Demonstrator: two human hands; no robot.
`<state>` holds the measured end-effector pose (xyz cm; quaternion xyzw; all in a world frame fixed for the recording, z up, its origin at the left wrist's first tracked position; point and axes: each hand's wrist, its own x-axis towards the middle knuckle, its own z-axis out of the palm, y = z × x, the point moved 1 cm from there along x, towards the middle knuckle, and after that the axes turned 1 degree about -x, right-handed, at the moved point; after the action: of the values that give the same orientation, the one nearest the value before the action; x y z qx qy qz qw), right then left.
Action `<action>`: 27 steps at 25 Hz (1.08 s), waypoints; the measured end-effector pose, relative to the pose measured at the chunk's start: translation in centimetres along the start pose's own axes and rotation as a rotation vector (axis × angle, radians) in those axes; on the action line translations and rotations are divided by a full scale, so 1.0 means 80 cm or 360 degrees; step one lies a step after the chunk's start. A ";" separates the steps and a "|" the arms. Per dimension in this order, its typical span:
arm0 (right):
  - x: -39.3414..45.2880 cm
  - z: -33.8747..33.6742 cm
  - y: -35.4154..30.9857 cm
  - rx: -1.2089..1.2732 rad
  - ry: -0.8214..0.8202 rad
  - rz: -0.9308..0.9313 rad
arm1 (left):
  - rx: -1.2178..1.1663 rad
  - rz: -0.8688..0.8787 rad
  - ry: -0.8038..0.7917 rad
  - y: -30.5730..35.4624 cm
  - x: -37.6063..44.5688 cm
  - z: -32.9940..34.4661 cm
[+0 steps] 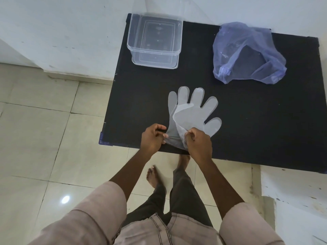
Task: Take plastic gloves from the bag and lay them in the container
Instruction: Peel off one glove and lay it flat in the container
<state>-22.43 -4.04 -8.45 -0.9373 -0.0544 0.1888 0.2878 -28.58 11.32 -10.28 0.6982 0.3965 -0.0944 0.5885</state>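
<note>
Thin clear plastic gloves (192,110) lie flat on the black table (256,124) near its front edge, fingers pointing away from me. They look like two layers, slightly offset. My left hand (153,138) pinches the cuff at its left side. My right hand (199,142) pinches the cuff's right side, bunching the film between the two hands. A clear rectangular container (154,41) stands at the table's far left corner and looks empty. A translucent blue-violet plastic bag (247,53) lies open and slack at the far right.
The table stands against a white wall on a pale tiled floor (44,138). My bare feet and dark trousers show below the table's front edge. A white ledge (292,188) sits at the right.
</note>
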 end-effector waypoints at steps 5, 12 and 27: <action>0.010 -0.019 0.006 0.0138 0.0065 0.0065 | 0.0323 0.0202 0.0105 -0.008 -0.001 0.011; 0.031 -0.042 0.016 0.0274 -0.0003 -0.0020 | 0.1554 0.1343 -0.0103 -0.006 -0.046 0.049; 0.053 -0.074 0.009 0.0140 0.0085 -0.0224 | 0.1865 0.1339 -0.0309 -0.070 -0.028 0.071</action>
<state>-16.20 -6.81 -5.68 -0.9223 -0.1042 0.1453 0.3427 -31.89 5.19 -14.80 0.9806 -0.0751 -0.1185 0.1368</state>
